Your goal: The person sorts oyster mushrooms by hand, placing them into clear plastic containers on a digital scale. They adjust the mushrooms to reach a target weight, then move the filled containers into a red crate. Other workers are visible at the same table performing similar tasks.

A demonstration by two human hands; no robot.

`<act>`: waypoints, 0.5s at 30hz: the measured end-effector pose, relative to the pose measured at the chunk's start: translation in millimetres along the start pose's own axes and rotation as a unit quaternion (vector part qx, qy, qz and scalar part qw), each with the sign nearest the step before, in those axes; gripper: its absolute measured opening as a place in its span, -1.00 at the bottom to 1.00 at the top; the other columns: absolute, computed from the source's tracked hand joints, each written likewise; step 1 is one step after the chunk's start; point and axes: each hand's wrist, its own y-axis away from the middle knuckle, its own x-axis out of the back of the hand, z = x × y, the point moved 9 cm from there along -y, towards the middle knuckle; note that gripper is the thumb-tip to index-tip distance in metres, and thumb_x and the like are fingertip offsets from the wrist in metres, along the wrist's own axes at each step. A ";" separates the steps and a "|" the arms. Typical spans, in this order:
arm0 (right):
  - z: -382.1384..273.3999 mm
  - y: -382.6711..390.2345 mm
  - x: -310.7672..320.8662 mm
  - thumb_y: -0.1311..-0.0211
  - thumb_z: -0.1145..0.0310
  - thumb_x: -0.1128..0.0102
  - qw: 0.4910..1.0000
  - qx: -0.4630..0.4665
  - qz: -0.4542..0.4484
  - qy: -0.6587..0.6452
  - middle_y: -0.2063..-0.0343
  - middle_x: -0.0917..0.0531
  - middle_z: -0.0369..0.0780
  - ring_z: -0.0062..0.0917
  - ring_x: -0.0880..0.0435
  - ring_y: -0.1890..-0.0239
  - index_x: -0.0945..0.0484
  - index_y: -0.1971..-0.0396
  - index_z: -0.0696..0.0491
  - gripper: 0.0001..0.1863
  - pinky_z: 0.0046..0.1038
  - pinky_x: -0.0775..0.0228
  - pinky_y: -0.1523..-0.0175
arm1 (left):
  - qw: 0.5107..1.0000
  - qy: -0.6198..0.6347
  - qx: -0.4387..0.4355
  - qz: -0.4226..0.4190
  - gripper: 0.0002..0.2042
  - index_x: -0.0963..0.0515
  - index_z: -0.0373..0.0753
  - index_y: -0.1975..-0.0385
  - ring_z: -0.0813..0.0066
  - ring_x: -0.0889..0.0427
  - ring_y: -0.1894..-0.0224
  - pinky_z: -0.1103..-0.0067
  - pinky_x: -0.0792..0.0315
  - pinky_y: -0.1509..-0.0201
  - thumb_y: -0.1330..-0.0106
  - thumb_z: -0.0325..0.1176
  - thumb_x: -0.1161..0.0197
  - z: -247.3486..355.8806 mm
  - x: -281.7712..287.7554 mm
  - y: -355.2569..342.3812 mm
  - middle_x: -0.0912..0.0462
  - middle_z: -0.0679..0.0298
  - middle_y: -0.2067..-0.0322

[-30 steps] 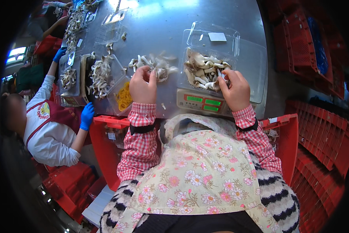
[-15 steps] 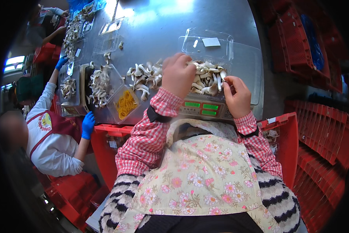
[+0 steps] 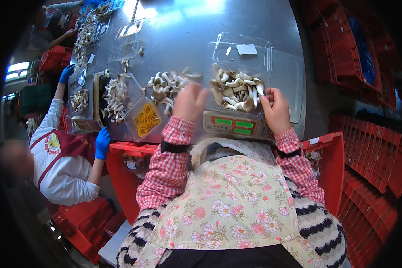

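My left hand [image 3: 189,102], smeared by motion, hangs at the near right of a loose mushroom pile [image 3: 164,85]; its grip is unclear. My right hand [image 3: 275,111] pinches a pale mushroom [image 3: 260,89] at the right end of a clear, open-lidded plastic box of mushrooms [image 3: 234,85]. That box rests on a scale [image 3: 230,126] with green displays. Left of the loose pile is another clear box of mushrooms [image 3: 117,94], and below that a clear tub of yellow rubber bands [image 3: 146,119].
The steel table [image 3: 178,35] holds more boxes and mushrooms along its left side. A co-worker in blue gloves [image 3: 62,165] stands at my left, another person behind. Red crates [image 3: 353,53] are stacked at the right; red bins [image 3: 120,169] sit below the table's front edge.
My left hand went from the loose pile over to the box on the scale, then came back down-left toward the pile. My right hand stays at the box's right end.
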 end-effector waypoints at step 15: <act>12.7 2.6 -13.5 -0.28 0.49 -0.04 0.998 -0.023 -0.012 -0.054 0.53 -0.47 -0.33 -0.74 -0.39 0.61 -0.42 0.16 0.17 -0.83 -0.65 -0.27 0.54 | 0.976 -0.111 -0.156 0.103 -0.86 -0.52 -0.32 0.29 0.25 -0.54 0.36 0.44 -0.43 0.28 -0.19 -0.45 -0.25 50.5 3.9 11.8 -0.54 0.16 0.49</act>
